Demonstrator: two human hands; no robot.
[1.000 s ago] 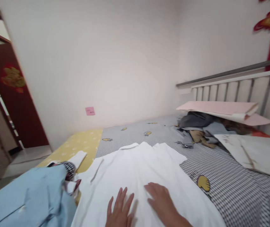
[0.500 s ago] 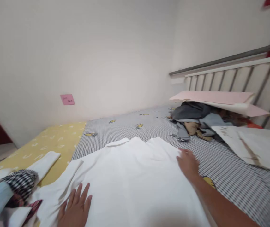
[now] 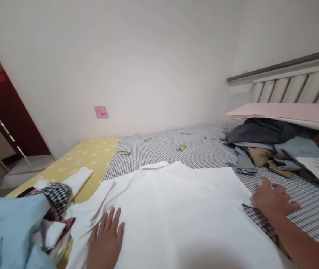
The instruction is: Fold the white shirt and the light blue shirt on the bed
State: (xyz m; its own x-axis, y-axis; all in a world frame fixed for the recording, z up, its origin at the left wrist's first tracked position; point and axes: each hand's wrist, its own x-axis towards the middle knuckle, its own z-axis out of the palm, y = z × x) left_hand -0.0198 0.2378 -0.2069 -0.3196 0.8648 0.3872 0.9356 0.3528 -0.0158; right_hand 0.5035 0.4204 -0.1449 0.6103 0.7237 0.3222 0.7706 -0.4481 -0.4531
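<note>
A white shirt (image 3: 181, 209) lies spread over the bed in front of me, its top edge towards the wall. Flat on its left part rests my left hand (image 3: 106, 237), fingers stretched out. Beside the garment's right edge is my right hand (image 3: 272, 198), over the checked sheet, its fingers apart and nothing seen in them. The white sleeve (image 3: 92, 207) to the left is wrinkled. The shirt's lower part runs out of view.
At left sits a heap of clothes with a light blue garment (image 3: 11, 228) and a black-and-white checked piece (image 3: 58, 196). Dark and grey clothes (image 3: 262, 130) are piled at right under a pink board (image 3: 288, 111). A pink note (image 3: 101, 112) sticks to the wall.
My right hand has let go of the shirt's right edge and moved outward to the right. That side now lies wider and flatter. My left hand stays on the shirt; the view has turned left.
</note>
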